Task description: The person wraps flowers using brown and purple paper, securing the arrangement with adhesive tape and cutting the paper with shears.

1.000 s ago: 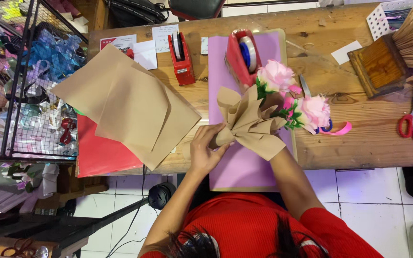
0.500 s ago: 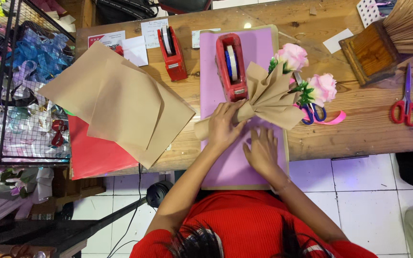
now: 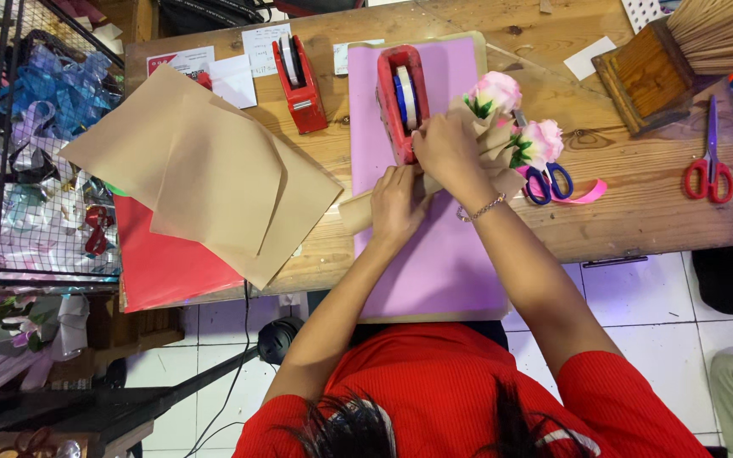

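Bright, even light falls from overhead, so the wooden worktop (image 3: 638,212) and the lilac paper sheet (image 3: 443,263) show clear colour with only soft, short shadows. The white floor tiles (image 3: 629,297) carry a faint bluish sheen. Focus is sharp mid-frame, with wide-angle bending at the edges, plain in the wire rack (image 3: 10,144).

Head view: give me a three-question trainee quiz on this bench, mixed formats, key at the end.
1. True or false: the right hand reaches the red tape dispenser with the blue roll.
2. What does the left hand press on? A) the red-handled scissors B) the brown-paper stem wrap of the pink-flower bouquet C) the loose stack of brown kraft sheets
3. Fill in: the bouquet lies on a ___ paper sheet.

Key: 1 true; 2 B; 3 lilac.
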